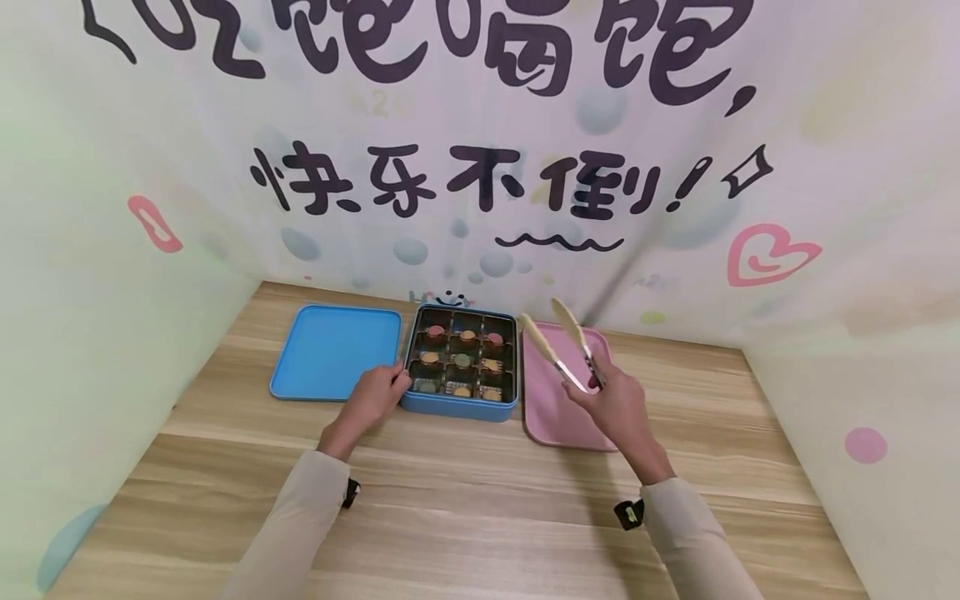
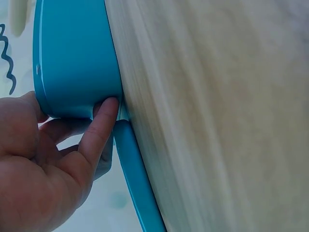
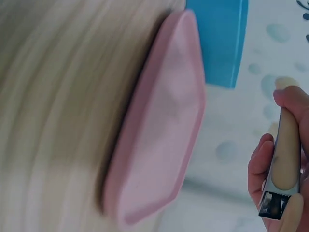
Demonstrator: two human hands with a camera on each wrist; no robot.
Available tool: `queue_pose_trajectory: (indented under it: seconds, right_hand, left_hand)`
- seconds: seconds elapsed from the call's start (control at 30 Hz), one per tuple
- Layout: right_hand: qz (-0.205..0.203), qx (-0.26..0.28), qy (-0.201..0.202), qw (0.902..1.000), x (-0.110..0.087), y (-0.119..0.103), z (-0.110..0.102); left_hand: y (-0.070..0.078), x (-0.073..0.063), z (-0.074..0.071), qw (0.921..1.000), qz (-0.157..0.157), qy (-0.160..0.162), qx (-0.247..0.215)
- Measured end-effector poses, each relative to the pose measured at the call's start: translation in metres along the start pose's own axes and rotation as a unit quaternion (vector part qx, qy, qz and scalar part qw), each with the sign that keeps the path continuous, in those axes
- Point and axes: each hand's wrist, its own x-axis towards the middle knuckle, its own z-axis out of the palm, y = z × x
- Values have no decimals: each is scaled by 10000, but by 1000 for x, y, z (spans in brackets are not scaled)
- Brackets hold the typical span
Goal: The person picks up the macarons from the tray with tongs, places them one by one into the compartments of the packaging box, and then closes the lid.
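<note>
A blue box (image 1: 459, 407) stands lidless, its dark divider forming several compartments with small round pink, orange and green pieces in them. My left hand (image 1: 377, 393) grips its near left corner. In the left wrist view the thumb lies at the rim and the fingers (image 2: 99, 130) press against the side wall, one low near the table. My right hand (image 1: 617, 408) holds a pair of tongs (image 1: 542, 343) with beige tips and metal arms. Their tips are spread apart, raised over the pink tray (image 1: 551, 421). The right wrist view shows the thumb and fingers round the tongs' beige handle (image 3: 286, 154).
A blue lid (image 1: 337, 350) lies flat left of the box, close beside it. The pink tray sits directly right of the box. Behind them rises a printed wall (image 1: 420, 250), with side walls left and right. Wood-grain tabletop (image 1: 465, 500) extends in front.
</note>
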Motion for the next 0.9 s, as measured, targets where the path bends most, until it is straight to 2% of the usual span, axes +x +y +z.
queue_pose_trajectory:
  seconds: [0.23, 0.43, 0.7, 0.9]
  right_hand:
    - [948, -75, 193, 9953, -9, 34, -11]
    - [1814, 136, 129, 9832, -18, 60, -18]
    - [2278, 27, 240, 9734, -21, 88, -25]
    - [2551, -12, 110, 9668, -22, 102, -30]
  left_hand:
    - [-3, 2, 2, 10000, 18, 76, 23]
    - [-3, 1, 2, 10000, -16, 63, 13]
    - [0, 2, 1, 10000, -52, 70, -33]
    - [-1, 2, 3, 10000, -8, 65, 28]
